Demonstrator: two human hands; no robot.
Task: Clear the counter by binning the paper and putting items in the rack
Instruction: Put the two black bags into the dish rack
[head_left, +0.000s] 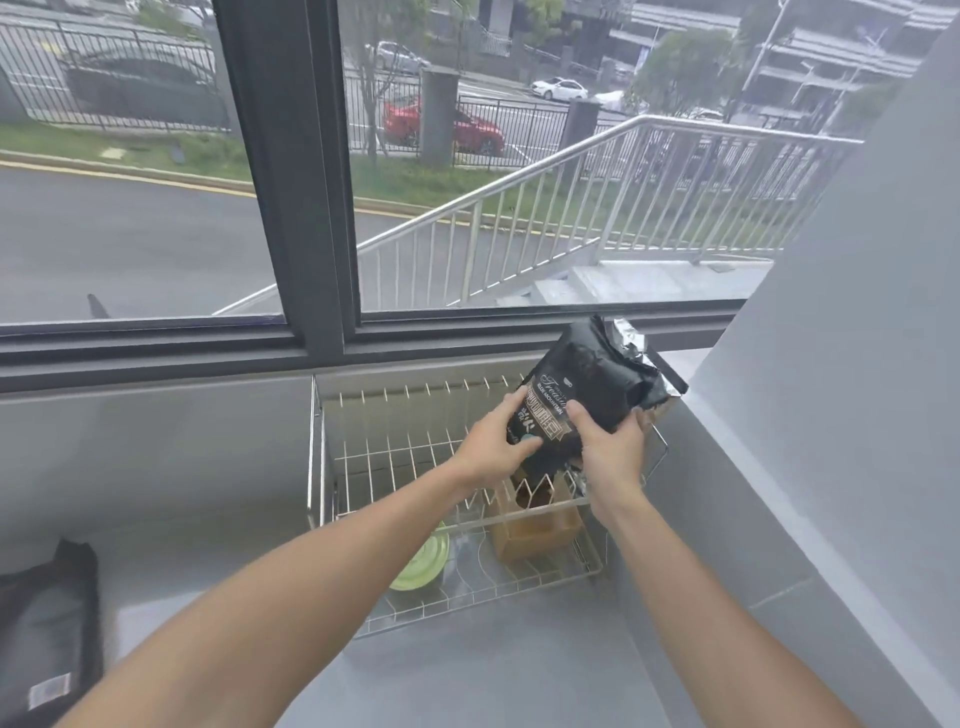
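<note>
Now | both hands (556, 441) clamped on black bag (582, 395) | above wire rack (363, 462)

One black coffee bag (587, 395), one wire rack (363, 467), one green lid (423, 564), one brown box (535, 530), two hands.

You're facing a big window (156, 156) with a dark grey frame and a thick vertical mullion (296, 171). Flat overcast daylight, no harsh shadows. Outside: steel stair railing (545, 208), road, grass strip, black fence, red car (441, 127). Grey wall (857, 338) slants in on your right. Grey tabletop (493, 675) runs up to the sill.
</note>
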